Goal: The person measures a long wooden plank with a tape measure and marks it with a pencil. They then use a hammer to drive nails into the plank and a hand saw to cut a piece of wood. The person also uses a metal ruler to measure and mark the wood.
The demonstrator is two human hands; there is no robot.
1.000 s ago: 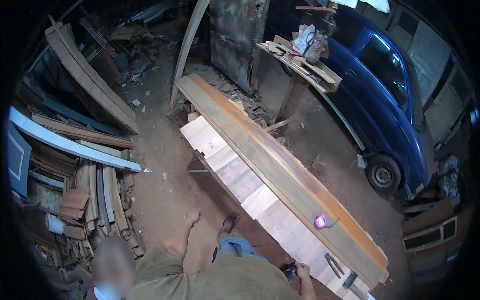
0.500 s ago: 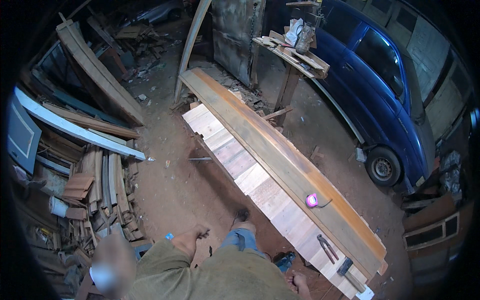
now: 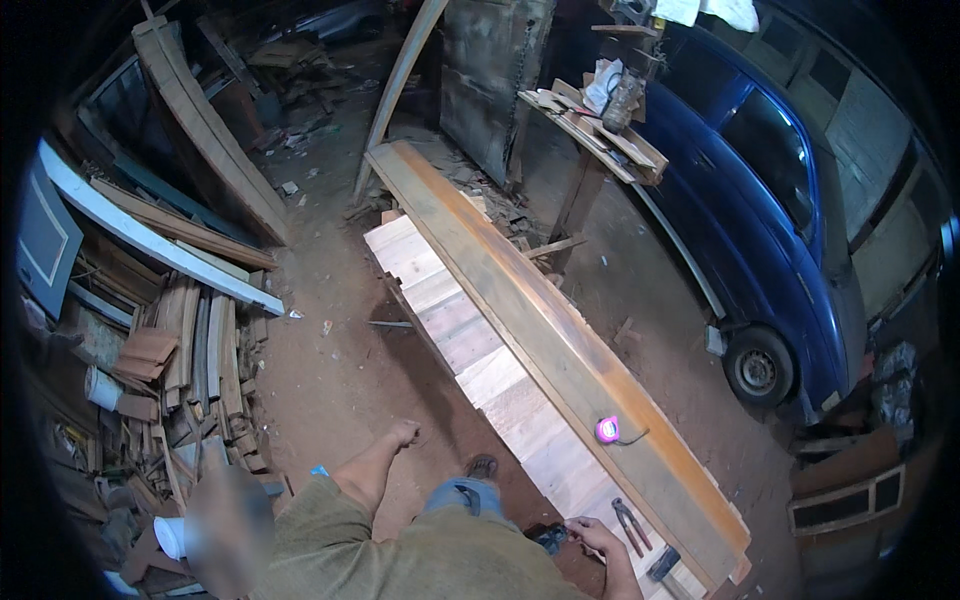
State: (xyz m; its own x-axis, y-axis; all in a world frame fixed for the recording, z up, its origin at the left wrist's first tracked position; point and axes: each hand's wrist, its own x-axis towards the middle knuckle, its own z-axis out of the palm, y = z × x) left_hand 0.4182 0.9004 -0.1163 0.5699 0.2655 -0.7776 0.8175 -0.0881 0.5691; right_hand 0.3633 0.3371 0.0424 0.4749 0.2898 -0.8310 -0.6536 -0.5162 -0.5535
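My left hand (image 3: 404,432) hangs over the dirt floor at my left, its fingers curled in with nothing visible in them. My right hand (image 3: 594,538) is at the bench's near edge, fingers bent together; anything they grip is too small to make out. Beside its fingertips, below the bench, is a dark tool-like object (image 3: 548,538), partly hidden. Rusty pincers (image 3: 630,527) lie on the pale planks (image 3: 497,378), just right of that hand. A hammer (image 3: 664,564) rests nearer me. On the long brown board (image 3: 530,325) sits a pink tape measure (image 3: 607,430).
Scrap timber (image 3: 195,350) is heaped along the left, with a long white beam (image 3: 150,238) across it. A blue vehicle (image 3: 770,220) stands at the right. Beyond the bench, a post carries a cluttered wooden shelf (image 3: 590,130). A blurred patch covers the lower left.
My right hand has risen from low beside the bench to its edge near the pincers. My left hand has moved slightly up, and its spread fingers have curled in. The view has shifted slightly.
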